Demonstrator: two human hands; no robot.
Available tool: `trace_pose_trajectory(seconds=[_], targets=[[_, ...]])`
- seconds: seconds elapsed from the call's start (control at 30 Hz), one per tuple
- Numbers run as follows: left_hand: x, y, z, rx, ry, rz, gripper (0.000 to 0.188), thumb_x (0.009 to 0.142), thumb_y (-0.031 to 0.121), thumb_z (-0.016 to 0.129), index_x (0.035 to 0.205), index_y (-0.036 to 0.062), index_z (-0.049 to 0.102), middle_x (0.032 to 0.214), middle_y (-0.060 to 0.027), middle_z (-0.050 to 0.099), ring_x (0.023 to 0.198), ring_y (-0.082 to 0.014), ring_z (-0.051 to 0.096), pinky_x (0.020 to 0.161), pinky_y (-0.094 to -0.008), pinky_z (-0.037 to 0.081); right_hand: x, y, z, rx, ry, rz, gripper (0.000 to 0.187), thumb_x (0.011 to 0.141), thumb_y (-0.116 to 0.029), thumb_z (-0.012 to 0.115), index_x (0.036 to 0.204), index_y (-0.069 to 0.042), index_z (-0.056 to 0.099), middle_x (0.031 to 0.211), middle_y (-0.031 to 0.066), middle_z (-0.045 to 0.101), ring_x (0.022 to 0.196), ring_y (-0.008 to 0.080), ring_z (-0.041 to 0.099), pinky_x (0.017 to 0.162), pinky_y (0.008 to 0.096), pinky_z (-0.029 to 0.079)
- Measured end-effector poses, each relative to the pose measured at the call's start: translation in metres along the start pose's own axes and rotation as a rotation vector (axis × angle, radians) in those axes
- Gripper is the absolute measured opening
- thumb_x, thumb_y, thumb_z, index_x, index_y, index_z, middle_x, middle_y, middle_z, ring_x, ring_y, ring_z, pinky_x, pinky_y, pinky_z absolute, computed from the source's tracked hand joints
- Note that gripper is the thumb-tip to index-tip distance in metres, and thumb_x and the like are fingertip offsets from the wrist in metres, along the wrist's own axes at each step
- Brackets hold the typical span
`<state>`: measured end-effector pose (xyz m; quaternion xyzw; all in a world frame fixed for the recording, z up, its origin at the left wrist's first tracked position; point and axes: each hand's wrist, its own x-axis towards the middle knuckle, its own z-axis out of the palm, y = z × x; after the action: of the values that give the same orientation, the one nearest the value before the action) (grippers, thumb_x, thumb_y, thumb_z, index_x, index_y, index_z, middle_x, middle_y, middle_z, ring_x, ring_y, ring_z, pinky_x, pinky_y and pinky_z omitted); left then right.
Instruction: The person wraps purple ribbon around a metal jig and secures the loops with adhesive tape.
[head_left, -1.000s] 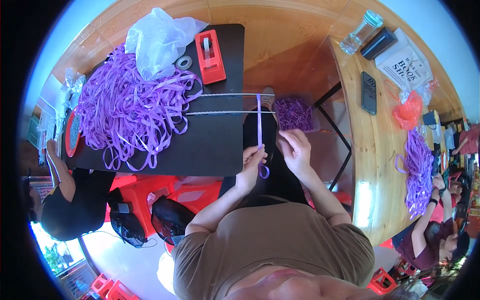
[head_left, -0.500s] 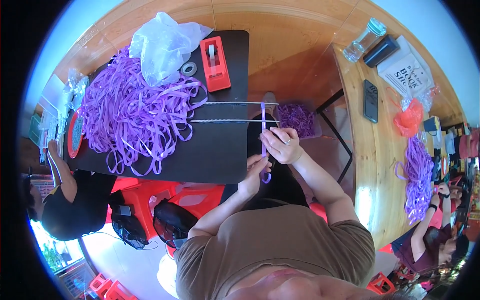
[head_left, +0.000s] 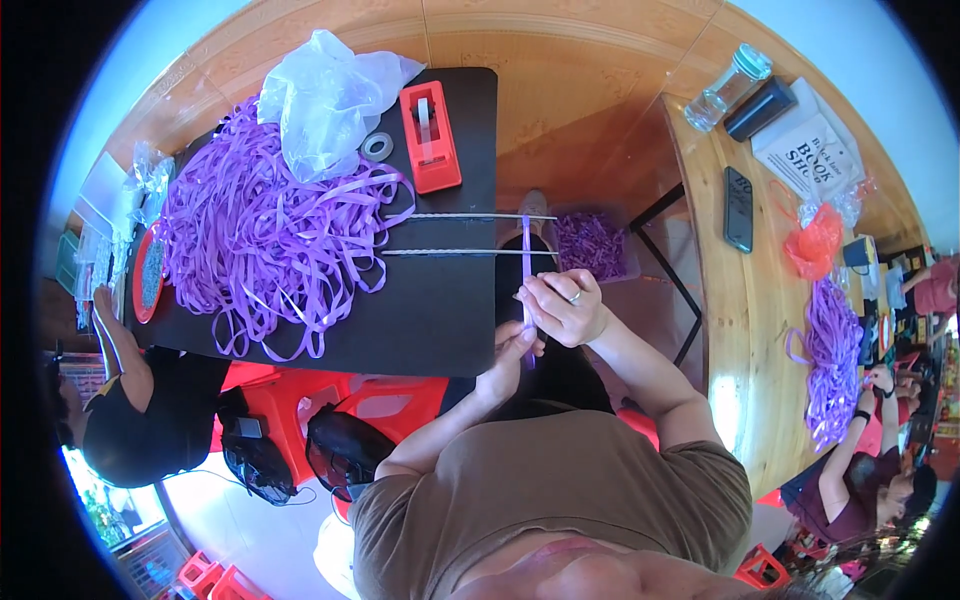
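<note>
Two thin twisted metal rods [head_left: 455,252] jut out past the right edge of the black table. A purple ribbon [head_left: 527,240] is looped over them near their tips and runs down toward me. My right hand [head_left: 565,308], with a ring on one finger, pinches the ribbon just below the lower rod. Closer to my body, my left hand [head_left: 512,358] is closed on the same ribbon, and its tail hangs below the fingers. A big tangled heap of purple ribbon [head_left: 270,230] covers the left part of the table.
On the black table [head_left: 440,335] are a red tape dispenser [head_left: 432,150], a grey tape roll [head_left: 377,147] and a clear plastic bag [head_left: 325,105]. A bin of purple pieces [head_left: 592,245] sits below the rods. A wooden table [head_left: 740,330] stands right; co-workers sit at both sides.
The curled ribbon end below my left hand now hangs straighter. Both hands stay on the ribbon, with only slight shifts, and the whole view has tipped a little.
</note>
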<state>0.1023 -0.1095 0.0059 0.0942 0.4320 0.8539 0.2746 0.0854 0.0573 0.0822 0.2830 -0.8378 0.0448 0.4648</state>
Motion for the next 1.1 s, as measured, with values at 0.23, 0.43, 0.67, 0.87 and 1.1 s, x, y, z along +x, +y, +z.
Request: trace_pose_trajectory(seconds=[0.23,0.43,0.67,0.87,1.1], targets=[[-0.008,0.002,-0.001,-0.011,-0.053,-0.111,0.043,0.100,0.031,0.039,0.121,-0.0052,0.051,0.092,-0.0118,0.063,0.077,-0.0154,0.058,0.077,-0.0289,0.046,0.040,0.022,-0.012,0.361,0.025,0.363,0.027,0.061,-0.001,0.070,0.086,-0.003,0.064,0.082,0.0064,0.064,0.068,0.0224,0.057,0.061,0.0330,0.039],[0.006,-0.001,0.002,0.060,-0.016,-0.198,0.043,0.098,0.031,0.044,0.129,0.0011,0.047,0.103,-0.0096,0.062,0.083,-0.0126,0.058,0.078,-0.0271,0.044,0.059,0.069,0.011,0.803,0.035,0.838,0.007,0.076,0.006,0.063,0.080,0.003,0.068,0.074,0.0093,0.064,0.069,0.0158,0.062,0.061,0.0245,0.046],[0.047,0.004,0.021,0.142,0.051,-0.145,0.038,0.098,0.025,0.046,0.129,0.0025,0.048,0.108,-0.0079,0.061,0.083,-0.0113,0.057,0.077,-0.0249,0.043,0.036,0.108,0.062,1.263,0.112,1.321,0.009,0.081,0.006,0.061,0.077,0.002,0.068,0.073,0.0049,0.066,0.067,0.0098,0.060,0.063,0.0224,0.048],[0.079,0.011,0.030,0.240,0.155,0.056,0.034,0.098,0.025,0.045,0.123,0.0039,0.053,0.113,-0.0067,0.060,0.090,-0.0108,0.056,0.077,-0.0239,0.041,0.016,0.114,0.083,1.366,0.005,1.451,0.009,0.081,0.004,0.060,0.077,0.002,0.068,0.075,0.0059,0.067,0.067,0.0116,0.062,0.064,0.0228,0.048],[0.108,-0.008,0.032,0.134,0.248,0.279,0.030,0.094,0.012,0.050,0.123,0.0057,0.053,0.120,-0.0066,0.057,0.101,-0.0145,0.057,0.080,-0.0245,0.041,-0.003,0.102,0.090,1.414,0.043,1.715,0.009,0.079,-0.003,0.064,0.081,0.006,0.067,0.075,0.0091,0.066,0.067,0.0167,0.064,0.062,0.0281,0.052]])
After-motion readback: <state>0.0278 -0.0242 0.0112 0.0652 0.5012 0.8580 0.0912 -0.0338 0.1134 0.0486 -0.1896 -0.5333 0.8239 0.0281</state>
